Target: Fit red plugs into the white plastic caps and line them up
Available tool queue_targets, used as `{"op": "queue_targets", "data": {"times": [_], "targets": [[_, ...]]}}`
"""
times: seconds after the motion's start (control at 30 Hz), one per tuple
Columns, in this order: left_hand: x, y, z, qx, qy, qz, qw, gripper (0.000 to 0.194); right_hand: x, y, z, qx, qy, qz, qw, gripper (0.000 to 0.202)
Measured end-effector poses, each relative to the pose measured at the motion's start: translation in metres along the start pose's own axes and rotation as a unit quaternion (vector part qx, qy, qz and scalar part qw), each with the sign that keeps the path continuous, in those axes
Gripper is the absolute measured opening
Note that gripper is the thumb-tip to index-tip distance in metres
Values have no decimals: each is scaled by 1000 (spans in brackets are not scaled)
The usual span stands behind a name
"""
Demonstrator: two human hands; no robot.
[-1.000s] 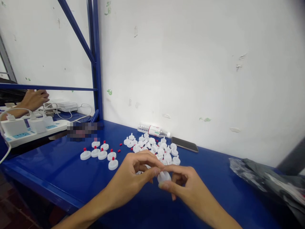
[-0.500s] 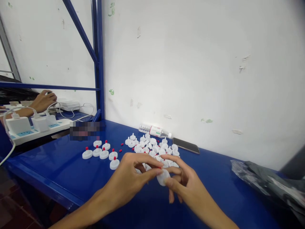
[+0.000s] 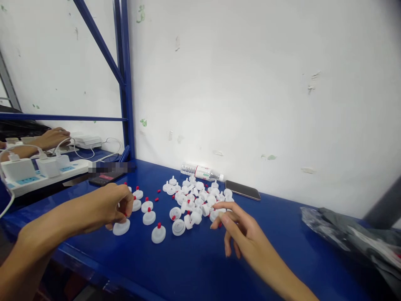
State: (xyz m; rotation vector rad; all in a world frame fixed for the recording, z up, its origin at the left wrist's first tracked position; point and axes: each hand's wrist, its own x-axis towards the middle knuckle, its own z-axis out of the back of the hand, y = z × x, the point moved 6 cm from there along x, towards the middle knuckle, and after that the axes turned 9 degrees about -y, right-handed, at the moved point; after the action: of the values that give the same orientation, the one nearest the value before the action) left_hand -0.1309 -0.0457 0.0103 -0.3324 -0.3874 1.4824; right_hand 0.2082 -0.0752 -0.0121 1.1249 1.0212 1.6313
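Note:
My left hand [image 3: 108,207] pinches the red tip of a white round cap [image 3: 121,227] at the left part of the blue table [image 3: 200,267]. Beside it stand several white caps with red tips, among them one cap [image 3: 158,234] nearer the table's middle. My right hand [image 3: 234,228] hovers at the right edge of a pile of white caps [image 3: 197,192], its fingers apart and curved, with nothing visible in them. A few small red pieces [image 3: 157,200] lie left of the pile.
Behind the pile lie a clear bottle [image 3: 205,172] and a phone [image 3: 242,190]. A power strip [image 3: 46,177] with chargers and another phone [image 3: 106,176] are at left, near another person's hand [image 3: 56,138]. Dark plastic bags [image 3: 347,238] lie at right; a blue post [image 3: 127,83] rises behind.
My left hand has moved left with the red-tipped cap, down to the table by the other caps. My right hand has let go of the cap and stays near the pile.

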Motion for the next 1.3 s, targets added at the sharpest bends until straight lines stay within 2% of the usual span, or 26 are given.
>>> {"op": "queue_targets", "data": {"times": [0.17,0.3,0.47,0.67,0.8,0.97,1.07,1.2,1.23,1.3], "targets": [[6,1,-16,-8,35,28,999,7,-1,0,3,-50,-14,9,999,37],[11,-9,-16,-32,29,9,999,7,-2,1,5,-115,-32,24,993,32],[15,-18,-14,-62,47,-5,997,10,-3,0,4,-130,-24,30,991,27],[23,-17,-13,-73,61,-13,995,15,-4,2,3,-166,-22,44,985,24],[25,-13,-13,-76,61,-9,995,11,-6,2,0,-255,-10,90,963,24],[22,-15,-14,-76,62,-7,995,11,-8,0,-9,-337,3,152,929,38],[20,-18,-16,-72,64,-7,995,14,-8,-7,-17,-375,31,155,914,47],[16,-16,-19,-65,66,-15,996,20,-7,-16,-22,-429,44,145,890,50],[14,-16,-18,-58,60,-21,996,24,-6,-16,-21,-436,40,143,888,49],[8,-19,-11,-22,13,-52,998,31,-6,-16,-19,-442,23,140,886,46]]}}
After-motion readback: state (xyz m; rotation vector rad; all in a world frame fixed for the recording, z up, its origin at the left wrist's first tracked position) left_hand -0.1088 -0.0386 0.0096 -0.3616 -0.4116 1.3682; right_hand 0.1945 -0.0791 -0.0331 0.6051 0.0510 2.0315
